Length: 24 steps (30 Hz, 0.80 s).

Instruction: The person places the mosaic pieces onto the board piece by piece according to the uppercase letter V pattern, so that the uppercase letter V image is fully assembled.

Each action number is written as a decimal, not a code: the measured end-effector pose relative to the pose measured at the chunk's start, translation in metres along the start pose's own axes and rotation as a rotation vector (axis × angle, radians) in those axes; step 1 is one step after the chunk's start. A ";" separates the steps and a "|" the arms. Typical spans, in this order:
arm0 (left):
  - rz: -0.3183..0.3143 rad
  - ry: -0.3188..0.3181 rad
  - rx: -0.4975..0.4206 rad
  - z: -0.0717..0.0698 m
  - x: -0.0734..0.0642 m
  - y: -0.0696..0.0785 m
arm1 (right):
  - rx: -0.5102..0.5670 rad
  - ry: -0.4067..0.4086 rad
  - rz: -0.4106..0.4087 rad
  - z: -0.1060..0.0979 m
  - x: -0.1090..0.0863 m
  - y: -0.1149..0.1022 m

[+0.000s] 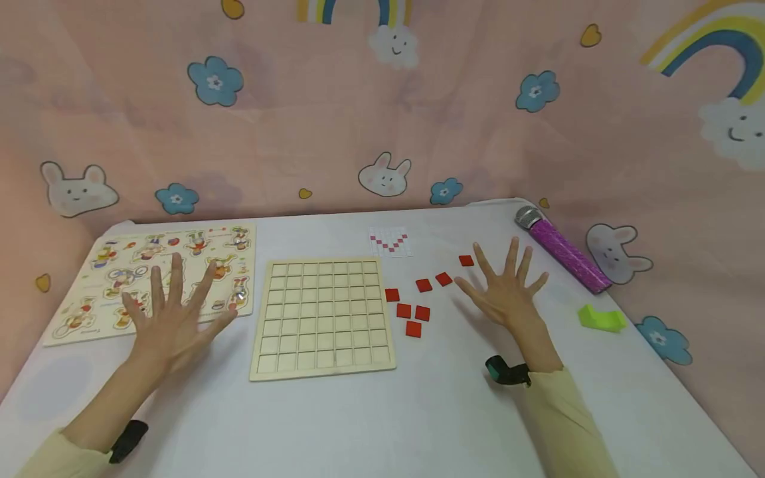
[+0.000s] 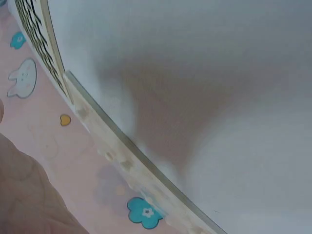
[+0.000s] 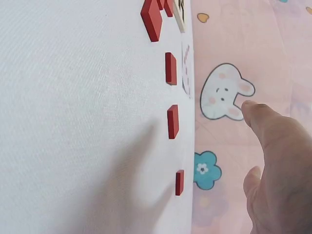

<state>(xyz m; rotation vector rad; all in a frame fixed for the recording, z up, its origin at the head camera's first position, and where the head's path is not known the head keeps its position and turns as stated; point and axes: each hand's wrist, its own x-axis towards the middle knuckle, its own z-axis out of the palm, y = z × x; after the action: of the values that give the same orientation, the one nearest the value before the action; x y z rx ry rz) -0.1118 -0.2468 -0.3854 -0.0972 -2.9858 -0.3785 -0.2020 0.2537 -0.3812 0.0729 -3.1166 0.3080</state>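
Observation:
My left hand (image 1: 170, 325) is spread wide with straight fingers, holding nothing, above the near right part of a wooden picture puzzle board (image 1: 173, 279). To its right lies a square wooden grid board (image 1: 323, 317) whose cells hold nothing. Several red square tiles (image 1: 422, 313) are scattered beside the grid's right edge. My right hand (image 1: 505, 292), also spread and holding nothing, hovers just right of the tiles; the right wrist view shows its fingers (image 3: 280, 131) raised off the cloth. In the left wrist view only a blurred part of the left hand (image 2: 29, 195) appears, beside the puzzle board's edge (image 2: 131, 151).
A small pattern card (image 1: 391, 242) with a red V of squares lies behind the grid. At the right are a purple glitter microphone (image 1: 562, 249) and a bright green plastic piece (image 1: 601, 319). A pink printed curtain (image 1: 287, 119) stands behind the white table.

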 end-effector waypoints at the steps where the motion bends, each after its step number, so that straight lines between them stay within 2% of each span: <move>1: 0.014 -0.001 -0.010 0.000 -0.002 0.001 | 0.001 0.001 -0.003 -0.001 -0.001 0.001; 8: 0.111 0.017 -0.021 0.004 -0.016 0.011 | -0.006 -0.001 -0.027 -0.002 -0.007 0.007; 11: 0.184 0.038 -0.051 0.008 -0.020 0.015 | -0.017 -0.002 -0.045 -0.001 -0.009 0.008; 13: 0.245 0.047 -0.106 0.010 -0.022 0.016 | -0.024 -0.002 -0.055 0.000 -0.011 0.009; 19: 0.386 -0.001 -0.306 0.019 -0.027 0.020 | -0.038 0.011 -0.078 0.002 -0.012 0.013; 22: 0.468 -0.011 -0.339 0.026 -0.027 0.022 | -0.037 0.019 -0.092 0.004 -0.012 0.015; 24: 0.499 -0.029 -0.343 0.028 -0.026 0.024 | -0.028 0.022 -0.103 0.004 -0.011 0.015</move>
<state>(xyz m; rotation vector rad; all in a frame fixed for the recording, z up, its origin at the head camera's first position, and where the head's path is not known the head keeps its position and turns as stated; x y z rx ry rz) -0.0874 -0.2176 -0.4104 -0.8604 -2.7517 -0.8116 -0.1922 0.2682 -0.3887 0.2267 -3.0805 0.2607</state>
